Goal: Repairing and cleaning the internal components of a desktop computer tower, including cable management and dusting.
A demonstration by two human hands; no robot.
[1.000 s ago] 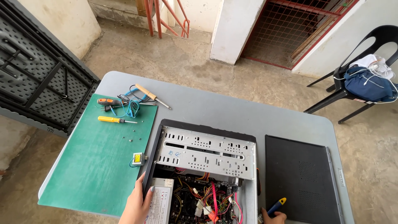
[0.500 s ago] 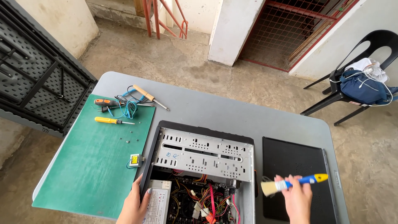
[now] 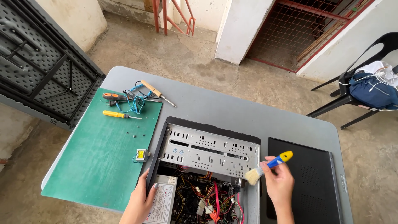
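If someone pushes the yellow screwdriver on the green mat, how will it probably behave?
The yellow screwdriver has a round-looking handle and thin shaft and lies flat, so it would probably roll sideways. It looks small, so likely light and stiff. The green mat may grip it somewhat, slowing a slide.

The computer case (image 3: 207, 166) sat at lower centre of the surface (image 3: 232, 110), the mat (image 3: 99, 161) to its left and the side panel (image 3: 311, 182) to its right. Screwdrivers (image 3: 120, 115) lay on the mat's upper end, and a chair (image 3: 360, 89) stood at upper right.
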